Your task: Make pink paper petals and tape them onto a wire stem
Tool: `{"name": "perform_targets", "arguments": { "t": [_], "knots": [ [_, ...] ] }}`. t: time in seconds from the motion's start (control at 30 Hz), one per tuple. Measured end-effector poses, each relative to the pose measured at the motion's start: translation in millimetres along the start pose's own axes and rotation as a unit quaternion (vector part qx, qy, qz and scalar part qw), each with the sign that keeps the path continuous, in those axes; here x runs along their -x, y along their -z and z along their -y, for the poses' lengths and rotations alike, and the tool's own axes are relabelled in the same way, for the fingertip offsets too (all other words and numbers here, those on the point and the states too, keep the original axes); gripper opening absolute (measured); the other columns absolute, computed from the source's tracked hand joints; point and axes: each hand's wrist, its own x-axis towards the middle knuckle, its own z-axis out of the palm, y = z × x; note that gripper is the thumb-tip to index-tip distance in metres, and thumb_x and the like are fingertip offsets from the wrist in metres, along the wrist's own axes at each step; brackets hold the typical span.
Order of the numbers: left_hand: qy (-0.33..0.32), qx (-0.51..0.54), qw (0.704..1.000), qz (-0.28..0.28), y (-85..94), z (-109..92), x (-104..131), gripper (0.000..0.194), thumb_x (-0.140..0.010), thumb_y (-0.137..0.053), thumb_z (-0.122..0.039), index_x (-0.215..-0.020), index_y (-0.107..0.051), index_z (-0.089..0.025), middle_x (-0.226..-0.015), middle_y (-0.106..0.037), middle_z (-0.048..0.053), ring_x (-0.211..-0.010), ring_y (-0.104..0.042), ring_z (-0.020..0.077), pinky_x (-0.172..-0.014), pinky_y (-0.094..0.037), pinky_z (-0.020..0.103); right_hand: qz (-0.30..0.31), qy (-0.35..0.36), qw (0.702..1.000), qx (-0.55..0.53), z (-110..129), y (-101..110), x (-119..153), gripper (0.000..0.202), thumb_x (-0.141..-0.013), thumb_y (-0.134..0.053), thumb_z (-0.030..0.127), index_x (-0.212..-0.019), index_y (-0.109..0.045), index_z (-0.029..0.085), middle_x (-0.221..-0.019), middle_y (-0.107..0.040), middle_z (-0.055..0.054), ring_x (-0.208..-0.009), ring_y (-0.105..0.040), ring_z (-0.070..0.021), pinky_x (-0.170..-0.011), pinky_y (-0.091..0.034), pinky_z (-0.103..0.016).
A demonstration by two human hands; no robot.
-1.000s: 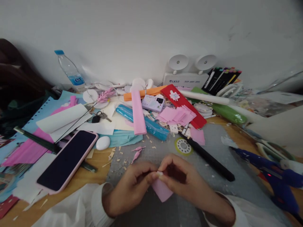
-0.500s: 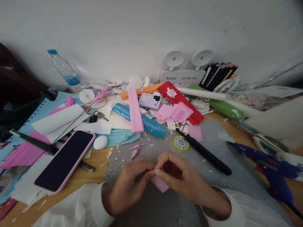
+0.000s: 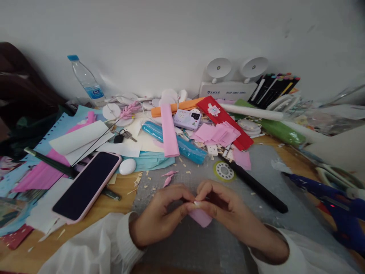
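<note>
A small piece of pink crepe paper (image 3: pixel 201 217) hangs below my fingertips, above the grey cutting mat (image 3: pixel 182 247). My left hand (image 3: pixel 164 215) pinches its upper edge between thumb and index finger. Close against it, my right hand (image 3: pixel 221 207) pinches the same edge, with a small whitish spot showing by the thumb tip. The fingertips partly cover the top of the paper. Beyond my left hand lie small twisted pink paper pieces (image 3: pixel 169 178). A roll of tape with a yellow-green rim (image 3: pixel 224 171) lies beyond my right hand.
A phone (image 3: pixel 88 186) and white earbud case (image 3: pixel 127 166) lie left. Pink squares (image 3: pixel 218 133), a blue roll (image 3: pixel 188 149) and a pink strip (image 3: pixel 170 131) are behind. A black-handled tool (image 3: pixel 259 186) and blue glue gun (image 3: pixel 322 198) lie right. A bottle (image 3: pixel 87 82) stands back left.
The whole view has shifted, so things appear farther right. Both hands keep their pinch on the pink paper, which now shows a little more of its face.
</note>
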Motion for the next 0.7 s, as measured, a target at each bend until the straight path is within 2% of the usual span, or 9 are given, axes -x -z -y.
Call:
{"name": "perform_targets", "arguments": {
  "t": [0.2, 0.5, 0.7],
  "knots": [
    [-0.009, -0.001, 1.000, -0.011, -0.7, -0.2, 0.4, 0.024, -0.090, -0.053, -0.028, -0.075, -0.064, -0.012, -0.071, -0.063, 0.006, -0.068, -0.057, 0.0149, -0.065, -0.044, 0.025, 0.008, 0.014, 0.999, 0.046, 1.5, 1.4, 1.0, 0.008, -0.088, -0.061, 0.028, -0.084, -0.058, 0.022, -0.077, -0.052, 0.002, -0.071, -0.049, -0.0118, -0.062, -0.040, -0.023],
    [-0.001, 0.010, 1.000, -0.005, -1.4, 2.3, 1.7, 0.022, -0.089, -0.054, -0.024, -0.072, -0.061, -0.012, -0.067, -0.059, 0.003, -0.065, -0.053, 0.0131, -0.062, -0.041, 0.024, 0.032, 0.095, 0.984, 0.149, 5.3, 3.8, -0.7, 0.002, -0.088, -0.059, 0.019, -0.088, -0.058, 0.021, -0.086, -0.057, 0.000, -0.081, -0.055, -0.0125, -0.072, -0.045, -0.024],
    [0.076, 0.029, 0.996, 0.021, -0.3, -1.4, 0.5, 0.021, -0.089, -0.052, -0.026, -0.077, -0.061, -0.011, -0.070, -0.056, 0.002, -0.065, -0.051, 0.0124, -0.062, -0.041, 0.023, 0.017, 0.076, 0.986, 0.149, 1.5, 6.7, 0.3, 0.003, -0.087, -0.057, 0.018, -0.089, -0.057, 0.021, -0.086, -0.059, 0.000, -0.079, -0.058, -0.0116, -0.072, -0.049, -0.022]
  ]
}}
